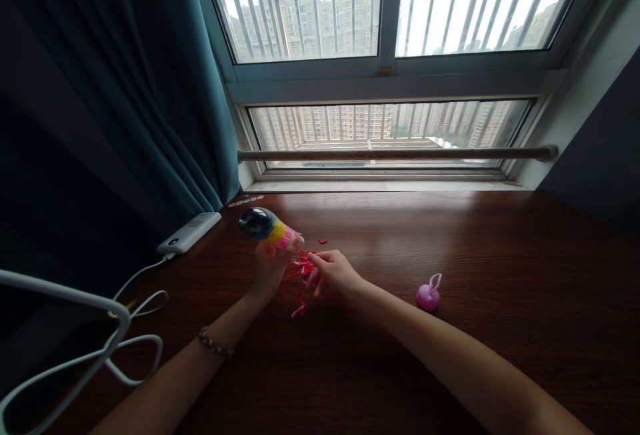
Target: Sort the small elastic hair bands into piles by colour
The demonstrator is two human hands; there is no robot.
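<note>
My left hand (271, 265) is wrapped round a clear bottle (277, 227) with a dark rounded end and blue, yellow and pink contents. The bottle lies tilted, its narrow end toward my right hand. Thumb and fingers pressed together, my right hand (331, 271) grips thin red and pink strands (302, 265) beside the bottle's narrow end. Some strands hang down below the hands, with a pink piece (299, 310) at their lower end. Just behind my right hand, a small red piece (323, 242) lies on the table.
A purple ball-shaped item with a loop (429, 296) sits on the brown table (480, 248) at the right. At the left are a white power strip (190, 232), looped white cable (135, 340) and a blue curtain (165, 88). A barred window stands behind.
</note>
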